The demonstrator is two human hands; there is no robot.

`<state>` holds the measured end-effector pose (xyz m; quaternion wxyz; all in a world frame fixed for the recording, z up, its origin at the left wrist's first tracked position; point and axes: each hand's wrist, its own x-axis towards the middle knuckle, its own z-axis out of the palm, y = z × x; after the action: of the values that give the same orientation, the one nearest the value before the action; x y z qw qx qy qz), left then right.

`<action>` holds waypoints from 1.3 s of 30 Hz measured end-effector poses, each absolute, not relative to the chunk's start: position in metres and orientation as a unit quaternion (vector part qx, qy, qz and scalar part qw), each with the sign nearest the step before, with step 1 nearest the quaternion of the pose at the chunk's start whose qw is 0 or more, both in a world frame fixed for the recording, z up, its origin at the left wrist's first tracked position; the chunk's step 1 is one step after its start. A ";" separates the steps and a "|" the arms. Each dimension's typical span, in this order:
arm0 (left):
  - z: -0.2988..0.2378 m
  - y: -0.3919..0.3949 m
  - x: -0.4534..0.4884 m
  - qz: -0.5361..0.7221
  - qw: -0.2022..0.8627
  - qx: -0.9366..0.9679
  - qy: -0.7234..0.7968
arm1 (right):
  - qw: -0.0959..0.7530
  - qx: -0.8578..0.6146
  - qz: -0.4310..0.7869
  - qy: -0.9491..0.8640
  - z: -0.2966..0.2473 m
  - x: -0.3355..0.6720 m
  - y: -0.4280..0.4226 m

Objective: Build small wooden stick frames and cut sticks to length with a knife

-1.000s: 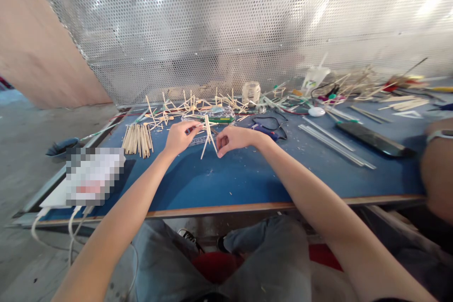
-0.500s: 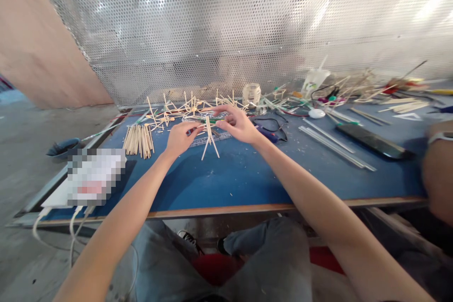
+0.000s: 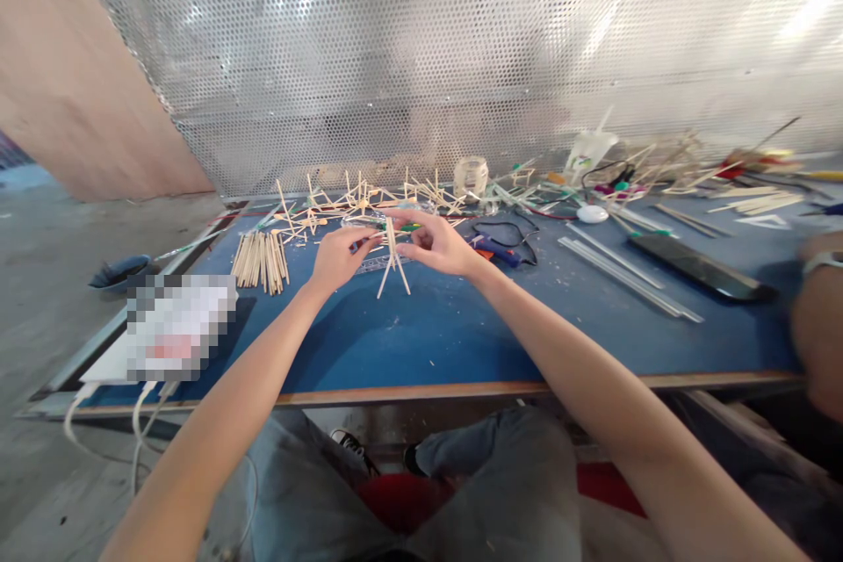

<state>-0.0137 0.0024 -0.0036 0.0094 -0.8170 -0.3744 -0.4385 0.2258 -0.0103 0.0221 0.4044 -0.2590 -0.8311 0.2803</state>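
A small frame of thin wooden sticks (image 3: 392, 253) is raised over the middle of the blue table, with two crossed legs spreading downward. My left hand (image 3: 341, 258) is closed at its left side, fingertips pinching a stick of it. My right hand (image 3: 440, 244) is at the other side, its index finger across the top and its thumb against the sticks lower down. Fingers partly hide the frame's joints. Below and behind the hands lies a clear ruler (image 3: 375, 263), partly covered.
A bundle of sticks (image 3: 260, 262) lies left, near a white box with cables (image 3: 109, 356). Stick frames (image 3: 359, 191) and a glass jar (image 3: 470, 177) stand behind. A blue glue gun (image 3: 497, 250), clear rods (image 3: 619, 281) and a black phone-like slab (image 3: 698, 266) lie right, beside a co-worker's arm (image 3: 820, 325).
My right hand's index finger has come down onto the top of the stick frame, and its thumb has moved lower along the sticks. My left hand keeps its pinch.
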 end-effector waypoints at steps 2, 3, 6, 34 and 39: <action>-0.004 0.003 -0.014 -0.440 0.009 -0.817 -0.374 | 0.406 -0.258 0.277 -0.832 0.022 0.226 -0.010; -0.004 0.003 -0.014 -0.440 0.008 -0.817 -0.373 | 0.408 -0.258 0.277 -0.831 0.022 0.226 -0.010; -0.005 0.003 -0.014 -0.440 0.005 -0.818 -0.371 | 0.415 -0.259 0.288 -0.823 0.021 0.226 -0.011; -0.005 -0.001 -0.010 -0.454 -0.039 -0.806 -0.377 | 0.436 -0.293 0.344 -0.778 0.016 0.215 -0.010; 0.000 -0.007 -0.011 -0.446 -0.052 -0.820 -0.355 | 0.461 -0.271 0.346 -0.771 0.017 0.213 -0.011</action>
<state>-0.0107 -0.0066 -0.0004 -0.0522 -0.8198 -0.3554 -0.4459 0.2133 -0.0112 0.0173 0.4609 -0.2707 -0.7709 0.3465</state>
